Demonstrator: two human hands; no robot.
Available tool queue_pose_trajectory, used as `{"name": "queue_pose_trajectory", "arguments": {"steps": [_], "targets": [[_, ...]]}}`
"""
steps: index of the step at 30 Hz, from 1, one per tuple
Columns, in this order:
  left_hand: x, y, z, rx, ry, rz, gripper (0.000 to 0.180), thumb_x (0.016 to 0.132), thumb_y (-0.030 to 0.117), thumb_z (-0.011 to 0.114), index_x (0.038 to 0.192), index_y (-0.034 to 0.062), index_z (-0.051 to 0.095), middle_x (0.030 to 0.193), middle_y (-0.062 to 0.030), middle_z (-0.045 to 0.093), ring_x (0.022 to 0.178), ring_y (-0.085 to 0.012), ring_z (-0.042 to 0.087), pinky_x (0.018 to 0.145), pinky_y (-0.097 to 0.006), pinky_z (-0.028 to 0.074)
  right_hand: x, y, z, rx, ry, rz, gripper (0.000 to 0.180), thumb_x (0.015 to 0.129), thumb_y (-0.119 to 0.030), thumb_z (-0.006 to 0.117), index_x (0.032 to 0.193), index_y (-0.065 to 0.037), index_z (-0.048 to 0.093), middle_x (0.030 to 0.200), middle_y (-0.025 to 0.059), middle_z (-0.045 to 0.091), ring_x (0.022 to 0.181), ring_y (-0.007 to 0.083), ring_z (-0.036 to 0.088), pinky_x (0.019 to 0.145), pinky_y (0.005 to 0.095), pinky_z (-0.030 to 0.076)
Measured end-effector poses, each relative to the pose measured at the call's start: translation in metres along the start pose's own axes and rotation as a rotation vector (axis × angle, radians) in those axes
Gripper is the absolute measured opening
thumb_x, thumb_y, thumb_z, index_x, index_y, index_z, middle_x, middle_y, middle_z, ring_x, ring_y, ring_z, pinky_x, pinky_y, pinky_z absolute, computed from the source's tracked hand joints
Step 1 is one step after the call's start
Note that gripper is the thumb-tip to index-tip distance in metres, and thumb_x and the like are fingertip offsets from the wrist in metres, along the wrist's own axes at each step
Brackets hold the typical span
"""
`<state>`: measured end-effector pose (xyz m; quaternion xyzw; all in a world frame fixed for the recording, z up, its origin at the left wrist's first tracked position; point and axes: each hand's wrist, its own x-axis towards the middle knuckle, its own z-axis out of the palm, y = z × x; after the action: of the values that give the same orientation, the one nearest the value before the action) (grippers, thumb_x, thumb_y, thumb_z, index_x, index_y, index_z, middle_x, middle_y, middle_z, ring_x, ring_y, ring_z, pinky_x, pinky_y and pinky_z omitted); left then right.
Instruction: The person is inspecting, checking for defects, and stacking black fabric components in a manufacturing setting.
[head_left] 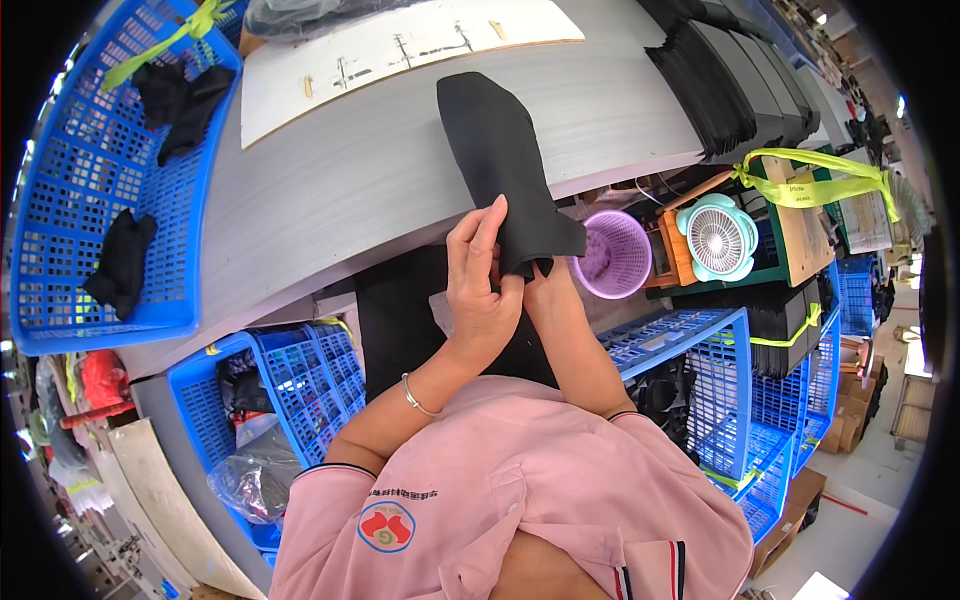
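Left hand (480, 290) pinched the near left edge of a black fabric piece (500, 160) between thumb and fingers; the right hand (546, 285) was at the piece's near end, mostly hidden beneath it, so its grip could not be told. The piece reached out over the near edge of the gray desk (330, 210). Beyond lay a white board (425, 60), with stacked black sheets (715, 95) far right, a blue basket (105, 335) left and a purple bin (622, 262) right.
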<state>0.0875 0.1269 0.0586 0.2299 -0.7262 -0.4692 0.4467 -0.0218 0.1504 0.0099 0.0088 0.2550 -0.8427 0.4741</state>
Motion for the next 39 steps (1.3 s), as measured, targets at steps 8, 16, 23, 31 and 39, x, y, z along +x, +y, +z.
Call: {"name": "queue_pose_trajectory", "arguments": {"steps": [8, 16, 23, 31, 39], "targets": [[-0.002, -0.006, -0.004, 0.019, -0.042, -0.006, 0.082, 0.068, -0.021, 0.051, 0.144, 0.0114, 0.048, 0.129, -0.0101, 0.046, 0.09, -0.0164, 0.055, 0.068, -0.025, 0.05, 0.007, 0.002, 0.005, -0.011, -0.026, 0.038, 0.024, 0.094, -0.026, 0.058, 0.105, -0.005, 0.061, 0.095, 0.0077, 0.064, 0.078, 0.0189, 0.065, 0.06, 0.0301, 0.057], [0.005, -0.011, -0.02, -0.227, -0.109, 0.039, 0.073, 0.075, -0.016, 0.054, 0.145, 0.0026, 0.043, 0.138, -0.0155, 0.039, 0.106, -0.0201, 0.054, 0.079, -0.026, 0.052, 0.002, 0.002, 0.024, -0.039, -0.014, -0.087, 0.027, 0.097, -0.025, 0.055, 0.116, -0.005, 0.058, 0.105, 0.0095, 0.064, 0.087, 0.0212, 0.066, 0.07, 0.0321, 0.058], [0.001, -0.043, -0.031, -0.215, 0.079, -0.285, 0.041, 0.094, -0.002, 0.046, 0.136, -0.0033, 0.049, 0.115, -0.0097, 0.064, 0.086, -0.0106, 0.063, 0.071, -0.025, 0.055, 0.035, 0.029, 0.009, -0.913, 0.219, -0.582, 0.039, 0.099, -0.026, 0.055, 0.13, -0.002, 0.053, 0.123, 0.0099, 0.061, 0.108, 0.0273, 0.062, 0.095, 0.0396, 0.051], [-0.023, -0.097, -0.043, -0.645, 0.212, -0.825, 0.032, 0.094, 0.001, 0.044, 0.121, -0.0007, 0.062, 0.098, -0.0064, 0.068, 0.077, -0.0133, 0.066, 0.07, -0.029, 0.058, 0.023, 0.012, -0.007, -1.634, -0.351, -0.423, 0.025, 0.088, -0.013, 0.056, 0.108, -0.003, 0.066, 0.11, 0.0187, 0.066, 0.104, 0.0357, 0.061, 0.09, 0.0472, 0.048], [-0.046, -0.118, -0.003, -0.836, 0.059, -0.947, 0.016, 0.089, -0.001, 0.047, 0.088, 0.0077, 0.061, 0.075, 0.0027, 0.059, 0.062, -0.0064, 0.051, 0.058, -0.022, 0.042, 0.012, 0.055, 0.007, -2.502, -0.04, -0.223, 0.022, 0.079, -0.012, 0.058, 0.097, -0.006, 0.068, 0.108, 0.0162, 0.067, 0.106, 0.0323, 0.062, 0.092, 0.0498, 0.046]]}}
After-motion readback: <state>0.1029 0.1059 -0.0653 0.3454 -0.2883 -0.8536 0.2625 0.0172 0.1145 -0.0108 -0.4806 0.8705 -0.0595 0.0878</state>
